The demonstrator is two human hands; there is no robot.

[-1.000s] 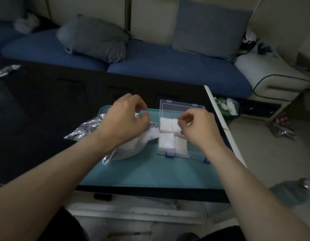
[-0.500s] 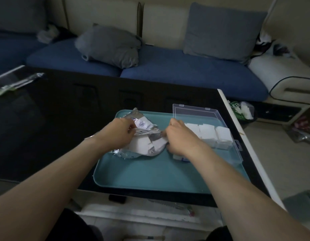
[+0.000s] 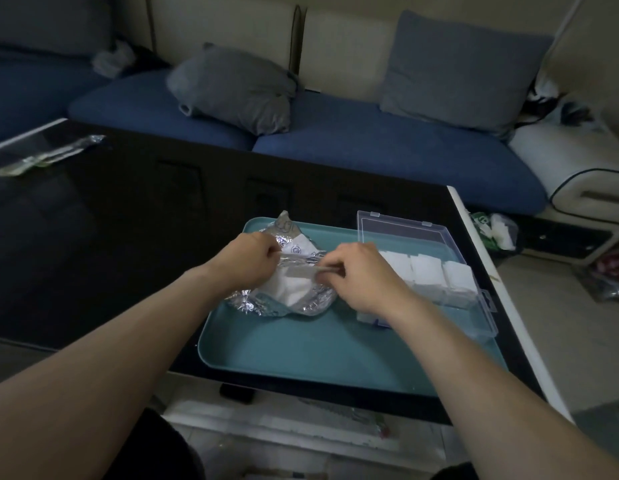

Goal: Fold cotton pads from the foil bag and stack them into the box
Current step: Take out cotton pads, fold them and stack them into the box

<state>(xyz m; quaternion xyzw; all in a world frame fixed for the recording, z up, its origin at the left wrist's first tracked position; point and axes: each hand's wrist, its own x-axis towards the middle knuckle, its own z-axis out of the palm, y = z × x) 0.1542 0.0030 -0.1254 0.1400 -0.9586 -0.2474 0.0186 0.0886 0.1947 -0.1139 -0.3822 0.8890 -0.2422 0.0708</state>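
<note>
- head view: both bare forearms reach forward and inward from the bottom corners of the frame and meet over the far half of a teal tray [image 3: 301, 344] that sits on a dark glossy table [image 3: 93, 237].
- the left hand [image 3: 252, 263] is knuckles-up, its fingers curled under and pinching the upper edge of the foil bag [image 3: 301, 308] at the bag's left side.
- the right hand [image 3: 361, 277] is also knuckles-up, wrist bent slightly inward, with fingers curled and thumb tucked; it pinches the clear strip along the mouth of the bag, just opposite the left hand.
- the strip runs nearly level between the two hands, and the bag's mouth gapes below it.
- the foil bag lies crumpled on the tray, its silver lower edge resting on the teal surface and a printed flap sticking up behind the left hand.
- white cotton pads [image 3: 290, 292] show inside the open bag, under and between the two hands.
- the clear plastic box [image 3: 488, 317] stands on the right side of the tray, just beside the right hand, its hinged lid open and tilted back toward the sofa.
- folded pads [image 3: 426, 271] fill the box in a row of white stacks; the right wrist hides the near-left corner of the box.
- behind the table runs a blue sofa [image 3: 370, 147] with grey cushions [image 3: 238, 88].
</note>
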